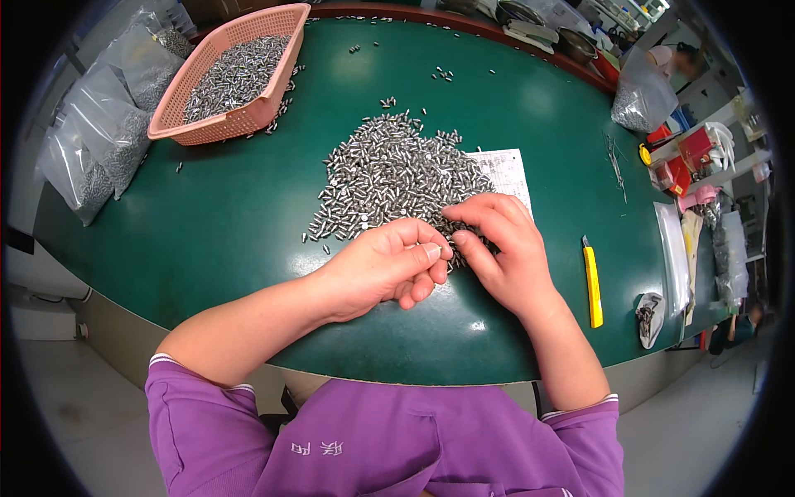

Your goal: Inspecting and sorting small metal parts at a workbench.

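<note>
A heap of small shiny metal pins (389, 170), short and bullet-shaped, lies loose on the green tabletop (248, 240). My left hand (393, 261) is at the heap's near edge, palm partly up. Its thumb presses against the curled fingers, and whatever lies between them is hidden. Close beside it, my right hand (505, 244) reaches over the near right part of the heap. The thumb and forefinger of that hand are apart, with their tips at the pins. A white printed sheet (509, 174) lies partly under the heap, behind my right hand.
At the far left stands a pink plastic basket (215, 124) full of similar pins, beside clear bags (112, 137) of metal parts. A yellow utility knife (592, 286) lies on the right, near a small white pouch (650, 319). Another filled bag (642, 95) sits at the far right.
</note>
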The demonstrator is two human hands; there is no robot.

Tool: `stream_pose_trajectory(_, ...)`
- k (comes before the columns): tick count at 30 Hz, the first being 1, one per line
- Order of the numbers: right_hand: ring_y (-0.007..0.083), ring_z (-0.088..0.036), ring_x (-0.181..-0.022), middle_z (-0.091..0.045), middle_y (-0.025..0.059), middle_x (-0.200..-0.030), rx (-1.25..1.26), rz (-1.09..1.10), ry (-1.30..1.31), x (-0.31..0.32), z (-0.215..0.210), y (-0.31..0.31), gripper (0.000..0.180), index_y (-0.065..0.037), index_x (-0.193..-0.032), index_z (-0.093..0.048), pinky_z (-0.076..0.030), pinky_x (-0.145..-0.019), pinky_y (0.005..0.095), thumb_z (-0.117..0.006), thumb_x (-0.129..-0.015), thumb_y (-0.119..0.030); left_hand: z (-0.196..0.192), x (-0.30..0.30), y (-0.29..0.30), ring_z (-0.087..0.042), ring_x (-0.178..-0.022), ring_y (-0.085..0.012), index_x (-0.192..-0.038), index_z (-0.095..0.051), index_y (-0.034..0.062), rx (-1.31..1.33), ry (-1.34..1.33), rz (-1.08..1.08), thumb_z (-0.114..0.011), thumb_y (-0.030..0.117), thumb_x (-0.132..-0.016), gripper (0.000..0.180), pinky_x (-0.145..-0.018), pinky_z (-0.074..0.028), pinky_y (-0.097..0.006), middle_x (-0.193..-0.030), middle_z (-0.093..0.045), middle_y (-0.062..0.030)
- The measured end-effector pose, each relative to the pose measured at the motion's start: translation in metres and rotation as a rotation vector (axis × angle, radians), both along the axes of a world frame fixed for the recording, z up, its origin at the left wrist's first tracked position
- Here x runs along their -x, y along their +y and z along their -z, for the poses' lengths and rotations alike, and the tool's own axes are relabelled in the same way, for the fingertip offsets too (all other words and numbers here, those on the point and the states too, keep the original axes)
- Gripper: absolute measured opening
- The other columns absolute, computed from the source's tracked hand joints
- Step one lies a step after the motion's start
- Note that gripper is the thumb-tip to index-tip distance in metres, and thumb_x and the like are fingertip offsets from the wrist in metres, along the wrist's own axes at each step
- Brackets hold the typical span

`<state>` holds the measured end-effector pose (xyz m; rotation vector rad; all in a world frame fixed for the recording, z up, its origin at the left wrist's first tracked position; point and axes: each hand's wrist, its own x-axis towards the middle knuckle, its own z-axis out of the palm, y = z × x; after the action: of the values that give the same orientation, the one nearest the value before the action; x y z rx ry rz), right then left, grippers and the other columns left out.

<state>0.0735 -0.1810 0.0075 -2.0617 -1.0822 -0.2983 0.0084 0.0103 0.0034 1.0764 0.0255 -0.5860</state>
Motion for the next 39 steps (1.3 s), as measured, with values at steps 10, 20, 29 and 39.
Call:
stream_pose_trajectory(10, 0.0282, -0.057, -0.086, -0.061, 0.0062, -0.086, 0.146, 0.012, 0.054, -0.0011, 0.0035, -0.0007, 0.013, -0.008, -0.085, -0.064, -0.046, -0.075, 0.0384, -0.069, -0.074, -0.006, 0.0018, 0.0004, 0.0002, -0.054, -0.064, -0.0089, -0.107, -0.052, 0.0041, 0.049, 0.034, -0.012, -0.040, 0.018, -0.100, 0.020, -0.050, -0.044, -0.022, -0.087, -0.057, -0.0060)
stream_pose_trajectory(20, 0.0232, -0.057, -0.089, -0.060, 0.0042, -0.095, -0.042, -0.147, 0.091, 0.0029, 0.0002, 0.0016, 0.022, -0.011, -0.096, -0.069, -0.046, -0.075, 0.0346, -0.067, -0.076, -0.002, 0.0023, 0.0000, 0.0011, -0.055, -0.069, -0.0083, -0.108, -0.051, 0.0032, 0.094, 0.007, -0.019, -0.049, 0.017, -0.097, 0.018, -0.056, -0.045, -0.021, -0.089, -0.058, -0.0044)
stream_pose_trajectory(29, 0.0256, -0.058, -0.093, -0.060, 0.0079, -0.098, -0.062, -0.073, 0.147, 0.0014, 0.0032, 0.0025, 0.025, -0.009, -0.102, -0.067, -0.047, -0.080, 0.0351, -0.065, -0.078, -0.002, 0.0002, 0.0000, 0.0000, -0.053, -0.065, -0.0067, -0.102, -0.050, 0.0054, 0.006, -0.026, -0.013, -0.052, 0.018, -0.096, 0.014, -0.053, -0.042, -0.021, -0.083, -0.057, -0.0015)
stream_pose_trajectory(39, 0.0280, -0.056, -0.088, -0.060, 0.0057, -0.086, 0.205, 0.059, 0.031, -0.0012, 0.0025, -0.0005, 0.013, -0.008, -0.085, -0.064, -0.045, -0.078, 0.0385, -0.069, -0.074, -0.005, 0.0015, 0.0001, 0.0011, -0.051, -0.060, -0.0089, -0.101, -0.052, 0.0059, 0.081, 0.012, -0.012, -0.039, 0.019, -0.100, 0.019, -0.048, -0.040, -0.021, -0.082, -0.058, -0.0065)
